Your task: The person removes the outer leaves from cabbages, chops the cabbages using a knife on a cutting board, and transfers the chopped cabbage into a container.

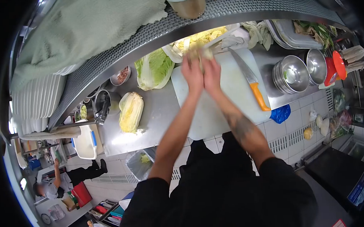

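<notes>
My left hand [191,73] and my right hand [211,73] are pressed close together at the far edge of the white cutting board [214,112]. Between them are cut napa cabbage pieces [200,54], blurred by motion. Just beyond my fingers stands a tray of chopped yellow cabbage [211,34]. A knife [250,78] with an orange handle lies on the board's right side, apart from my hands. Left of the board are a green-leaved napa cabbage [155,69] and a paler, yellow napa cabbage [131,112].
A metal shelf [242,9] overhangs the counter's back. Stacked steel bowls [292,74] stand at right, beside a red container [330,68]. A small bowl of chopped food [121,75] sits at left. Below the front edge hangs a plastic-lined bin [139,164]. Another person [67,181] stands far left.
</notes>
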